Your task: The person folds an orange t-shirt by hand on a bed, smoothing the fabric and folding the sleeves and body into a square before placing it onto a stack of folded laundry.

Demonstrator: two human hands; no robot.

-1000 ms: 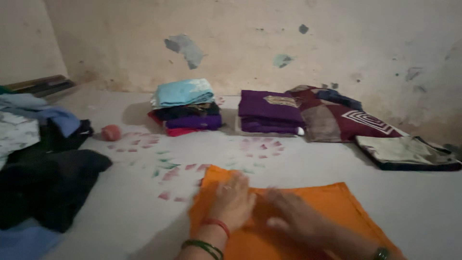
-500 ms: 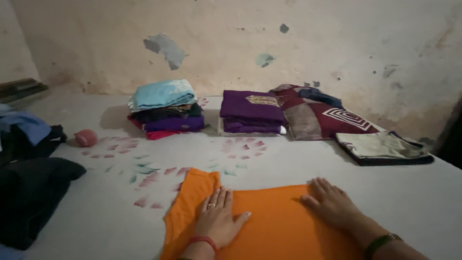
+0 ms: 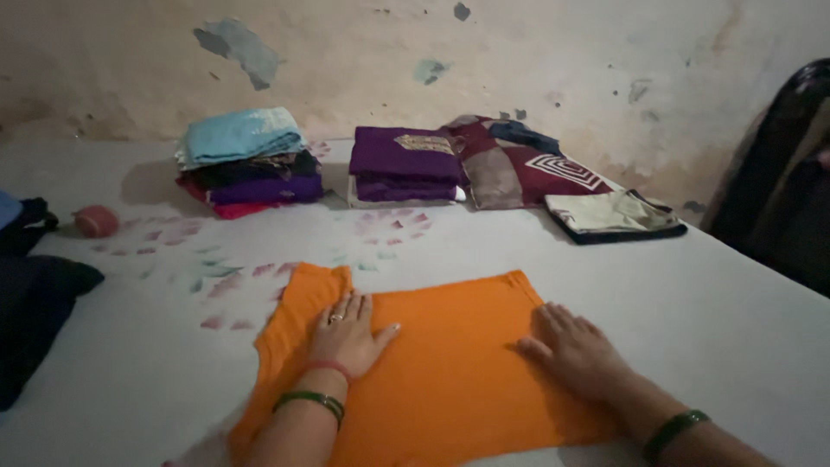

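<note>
Your left hand (image 3: 346,333) lies flat, fingers spread, on the orange garment (image 3: 450,380) spread under both palms, your right hand (image 3: 575,350) rests open on its right part, and folded clothes stacks (image 3: 246,164) sit well beyond your fingertips.

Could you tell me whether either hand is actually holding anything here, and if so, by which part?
Nothing is held. The left hand and right hand lie flat, palms down, on the orange garment.

Both hands lie flat on the folded orange cloth garment (image 3: 450,372); behind it, two folded-clothes stacks (image 3: 246,160) side by side
</note>
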